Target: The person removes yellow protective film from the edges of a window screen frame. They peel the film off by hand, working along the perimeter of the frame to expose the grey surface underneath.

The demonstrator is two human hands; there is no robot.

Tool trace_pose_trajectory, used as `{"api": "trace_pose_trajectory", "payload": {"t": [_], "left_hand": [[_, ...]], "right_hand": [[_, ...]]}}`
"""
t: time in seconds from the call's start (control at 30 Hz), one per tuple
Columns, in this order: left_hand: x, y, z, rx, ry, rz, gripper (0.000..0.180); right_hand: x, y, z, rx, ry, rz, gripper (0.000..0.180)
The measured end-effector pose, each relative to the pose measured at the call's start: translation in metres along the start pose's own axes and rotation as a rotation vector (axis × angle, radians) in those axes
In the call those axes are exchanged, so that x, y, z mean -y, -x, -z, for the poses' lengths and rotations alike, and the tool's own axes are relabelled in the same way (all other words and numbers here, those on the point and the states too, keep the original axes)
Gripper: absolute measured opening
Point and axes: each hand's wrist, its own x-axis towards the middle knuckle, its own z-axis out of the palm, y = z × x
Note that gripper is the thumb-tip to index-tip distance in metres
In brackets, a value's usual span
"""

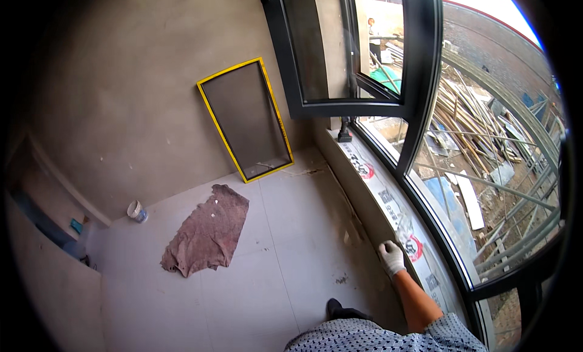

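Observation:
My right hand point(392, 256), in a white work glove, is held low beside the inner edge of the window sill point(388, 197). Its fingers are curled closed, and whatever they may hold is hidden. White protective film with red and black print covers the sill next to the glove. At the sill's far end stands a black cordless power tool point(345, 133), partly behind the dark-framed open window sash point(358, 109). My left hand is out of the picture.
A yellow-edged screen frame point(245, 120) leans on the far wall. A brown rag point(209, 233) lies spread on the pale tiled floor point(243, 303). Near the left wall corner sits a white bucket point(137, 211). Outside are scaffold poles, stacked timber point(464, 118) and a distant person point(373, 39).

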Motion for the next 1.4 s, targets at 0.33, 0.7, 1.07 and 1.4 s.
{"api": "trace_pose_trajectory", "payload": {"t": [0.33,0.7,1.07,1.4], "left_hand": [[-0.030,-0.146,0.078,-0.336,-0.017,-0.620,0.013],[-0.044,-0.262,0.209,-0.056,-0.360,-0.226,0.016],[-0.146,-0.456,0.377,-0.122,0.698,-0.174,0.015],[-0.248,-0.521,0.406,0.014,-0.187,-0.331,0.011]], "right_hand": [[0.303,-0.222,-0.087,-0.287,-0.041,0.668,0.023],[0.473,-0.343,-0.182,-0.707,0.113,0.577,0.061],[0.543,-0.428,-0.217,-1.100,0.186,0.636,0.088],[0.545,-0.466,-0.231,-1.252,0.245,0.673,0.088]]}}
